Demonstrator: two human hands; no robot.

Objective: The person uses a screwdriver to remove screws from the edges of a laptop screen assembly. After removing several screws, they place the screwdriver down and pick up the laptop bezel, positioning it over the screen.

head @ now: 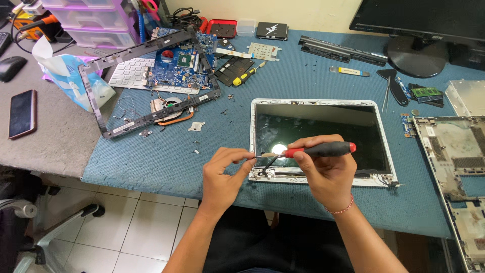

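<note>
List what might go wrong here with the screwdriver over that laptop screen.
1. The screwdriver tip, pinched by the left hand, hovers over the bare laptop screen; a slip of the right hand could scratch it.
2. Small loose screws lie scattered on the blue mat and may get lost.

Layout about the grip. The right hand point(327, 169) holds a screwdriver point(313, 150) over the near edge of the screen panel point(318, 139); the left hand point(225, 174) touches its tip from the left. Behind and left of the grip lie a bezel frame point(146, 81) and a motherboard point(179, 63). Far right lies a laptop base point(454, 167); behind, a monitor stand point(417, 55).
</note>
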